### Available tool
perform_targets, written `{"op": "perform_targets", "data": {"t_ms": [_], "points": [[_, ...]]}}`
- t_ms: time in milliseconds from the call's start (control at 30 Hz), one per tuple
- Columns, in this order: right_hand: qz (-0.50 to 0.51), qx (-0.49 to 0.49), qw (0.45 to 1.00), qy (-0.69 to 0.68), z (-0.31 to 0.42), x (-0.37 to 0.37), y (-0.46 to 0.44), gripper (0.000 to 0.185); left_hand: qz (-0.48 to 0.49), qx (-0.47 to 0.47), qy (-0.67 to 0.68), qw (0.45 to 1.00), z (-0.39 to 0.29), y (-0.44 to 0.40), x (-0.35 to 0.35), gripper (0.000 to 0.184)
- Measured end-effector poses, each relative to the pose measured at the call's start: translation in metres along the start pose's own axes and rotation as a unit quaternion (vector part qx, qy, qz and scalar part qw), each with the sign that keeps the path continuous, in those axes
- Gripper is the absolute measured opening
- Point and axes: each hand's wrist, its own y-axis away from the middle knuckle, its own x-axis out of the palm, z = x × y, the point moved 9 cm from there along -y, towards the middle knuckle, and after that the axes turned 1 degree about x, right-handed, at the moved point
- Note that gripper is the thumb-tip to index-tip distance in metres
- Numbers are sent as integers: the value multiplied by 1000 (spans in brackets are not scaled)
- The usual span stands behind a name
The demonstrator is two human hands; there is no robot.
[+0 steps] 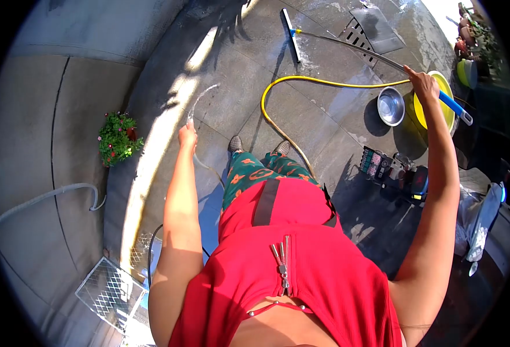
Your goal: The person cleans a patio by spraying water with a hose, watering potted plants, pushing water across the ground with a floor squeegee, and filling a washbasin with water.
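Well left of the metal bowl (391,106), the left hand (188,136) is clenching a clear hose (203,165) spouting water (195,105). Just right of the bowl, the right hand (424,88) is tightly gripping a squeegee (363,48).

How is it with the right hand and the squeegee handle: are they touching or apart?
Touching. The head view shows the right hand closed around the squeegee handle, which comes out on both sides of it.

Right fingers (412,75) cover part of the squeegee handle (370,53); the right forearm (440,144) hides some of the yellow basin (447,87). Left fingers (188,136) conceal part of the pale hose (204,166). The yellow hose (265,95) disappears behind the red-and-green clothing (324,254), which the bottom edge cuts off.
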Motion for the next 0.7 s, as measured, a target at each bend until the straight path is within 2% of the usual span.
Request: {"op": "perform_targets", "data": {"t_ms": [33, 67, 133, 233, 333, 467, 533, 633, 700], "points": [[-34, -17, 997, 72, 7, 2, -5, 45, -3, 3, 7, 1000, -3, 4, 1, 47], [-15, -2, 997, 81, 7, 11, -12, 47, -7, 7, 14, 1000, -8, 6, 3, 47], [-43, 9, 995, 86, 3, 11, -11, 50, 3, 3, 27, 1000, -16, 12, 5, 46], [-73, 2, 997, 39, -1, 0, 13, 52, 7, 3, 34, 999, -25, 11, 8, 46], [-35, -24, 999, -3, 24, -10, 30, 47, 4, -6, 48, 999, -33, -1, 15, 45], [-80, -103, 985, -116, 112, -23, 24, 42, -3, -4, 66, 998, -45, -31, 20, 45], [-87, -136, 974, -157, 180, -45, 9, 40, -11, -18, 58, 998, -59, -46, 22, 45], [-71, -189, 955, -217, 293, -72, -37, 36, -25, -4, 43, 999, -84, -72, 16, 45], [-16, -205, 956, -210, 363, -92, -78, 38, -33, 3, 48, 998, -99, -98, 7, 45]]}}
